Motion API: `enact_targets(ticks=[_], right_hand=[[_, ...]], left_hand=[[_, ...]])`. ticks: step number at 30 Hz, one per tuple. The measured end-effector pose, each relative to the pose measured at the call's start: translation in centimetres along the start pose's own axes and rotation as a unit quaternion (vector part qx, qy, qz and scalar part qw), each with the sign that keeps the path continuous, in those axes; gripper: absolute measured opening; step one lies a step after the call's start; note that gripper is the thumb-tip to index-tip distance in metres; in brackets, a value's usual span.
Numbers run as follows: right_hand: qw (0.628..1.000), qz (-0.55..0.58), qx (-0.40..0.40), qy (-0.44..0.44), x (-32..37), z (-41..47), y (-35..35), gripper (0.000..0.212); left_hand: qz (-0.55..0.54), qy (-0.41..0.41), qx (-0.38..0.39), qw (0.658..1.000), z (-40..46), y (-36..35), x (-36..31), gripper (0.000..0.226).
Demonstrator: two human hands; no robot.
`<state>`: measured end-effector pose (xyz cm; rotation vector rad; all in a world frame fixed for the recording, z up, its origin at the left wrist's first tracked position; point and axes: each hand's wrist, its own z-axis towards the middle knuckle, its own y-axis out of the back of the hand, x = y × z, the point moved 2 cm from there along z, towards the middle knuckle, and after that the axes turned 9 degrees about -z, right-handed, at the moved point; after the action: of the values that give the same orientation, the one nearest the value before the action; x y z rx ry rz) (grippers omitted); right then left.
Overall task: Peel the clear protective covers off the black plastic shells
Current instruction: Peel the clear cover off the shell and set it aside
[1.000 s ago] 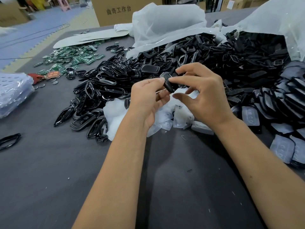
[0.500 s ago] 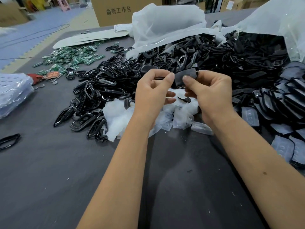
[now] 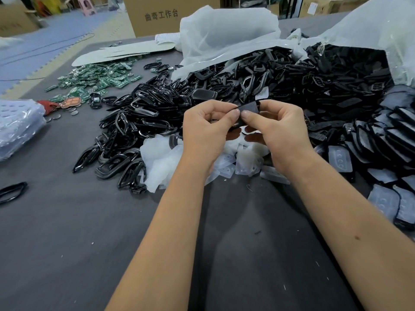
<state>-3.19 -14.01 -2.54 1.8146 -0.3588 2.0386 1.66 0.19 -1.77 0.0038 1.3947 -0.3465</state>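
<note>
Head view
Grip: the left hand (image 3: 205, 129) and the right hand (image 3: 281, 129) both pinch one small matte black plastic shell (image 3: 250, 108), thumb tips meeting on its near face, held in the air above the pile of peeled covers.
Cover on held shell: too small to tell whether any clear film is lifted yet.
Done: a heap of peeled, cloudy, flexible clear covers (image 3: 231, 167) lies on the dark grey felt-like tabletop (image 3: 67, 243), just below the hands at 6 o'clock.
Left: at 3 o'clock, rows of flat black shells with frosted covers on them (image 3: 381, 198); judged, much work remains.
Other parts: glossy black oval frames (image 3: 134, 117) at 9 o'clock; green circuit boards (image 3: 96, 79) at 10 o'clock; crinkled translucent plastic bags (image 3: 224, 32) at 12 o'clock.
</note>
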Motion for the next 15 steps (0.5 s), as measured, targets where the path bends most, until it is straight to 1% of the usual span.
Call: enact_targets(ticks=[4, 7, 9, 12, 15], right_hand=[[0.999, 0.005, -0.035, 0.006, 0.16, 0.16, 0.09, 0.009], [0.999, 0.015, -0.044, 0.000, 0.15, 0.22, 0.03, 0.013], [0.999, 0.021, -0.048, -0.005, 0.03, 0.27, -0.02, 0.012], [0.999, 0.028, -0.040, -0.007, -0.10, 0.26, -0.04, 0.009], [0.999, 0.026, -0.019, -0.015, -0.13, 0.07, -0.11, 0.015]], left_hand=[[-0.023, 0.027, 0.002, 0.999, -0.10, -0.03, 0.00, 0.006], [-0.039, 0.050, 0.001, 0.998, -0.22, -0.13, -0.09, 0.010], [-0.046, 0.059, -0.004, 0.997, -0.24, -0.22, -0.09, 0.013], [-0.055, 0.063, -0.010, 0.996, -0.36, -0.35, -0.13, 0.014], [-0.062, 0.065, -0.007, 0.996, -0.50, -0.45, -0.21, 0.014]])
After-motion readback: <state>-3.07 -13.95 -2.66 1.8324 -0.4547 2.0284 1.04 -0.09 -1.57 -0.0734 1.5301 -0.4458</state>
